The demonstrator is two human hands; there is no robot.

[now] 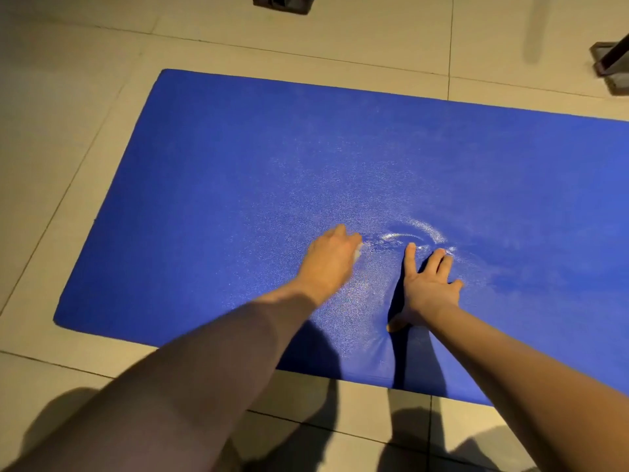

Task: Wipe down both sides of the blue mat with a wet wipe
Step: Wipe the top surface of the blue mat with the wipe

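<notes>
The blue mat (211, 185) lies flat on a tiled floor and runs off the right edge of the view. My left hand (330, 260) rests on its middle, fingers curled over a white wet wipe (358, 251), of which only a small corner shows. My right hand (427, 284) lies just to the right, pressed flat on the mat with fingers spread. A shiny wet arc (417, 231) and pale smears mark the mat beyond both hands. A shallow fold in the mat runs from my right wrist to the near edge.
Beige floor tiles (68, 107) surround the mat. A dark furniture foot (284, 2) stands at the top edge, another dark base (611, 64) at the upper right. My shadows fall on the floor in front of the mat's near edge.
</notes>
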